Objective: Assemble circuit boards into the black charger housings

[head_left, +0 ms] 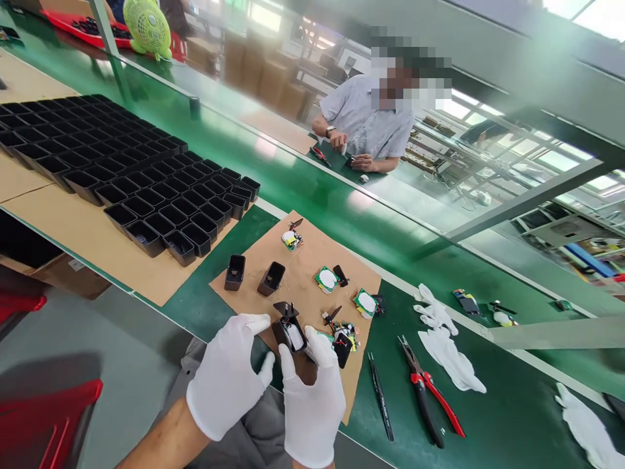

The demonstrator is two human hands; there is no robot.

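Note:
Both my hands wear white gloves and meet over the near edge of a brown cardboard sheet [312, 260]. Between them is a small black plastic housing [289, 332] with a white part showing inside it. My left hand [229, 378] pinches it from the left with thumb and forefinger. My right hand [312, 397] grips it from below and the right. Two empty black housings [235, 272] [271, 278] stand on the cardboard just beyond. Several small circuit boards with white pads [327, 279] [365, 303] [291, 240] lie further along it.
A big block of empty black housings [122, 176] fills the left on cardboard. Red-handled pliers [430, 397], black tweezers [381, 397] and spare white gloves [446, 345] lie on the green mat to the right. A person in a grey shirt [366, 124] works across the bench.

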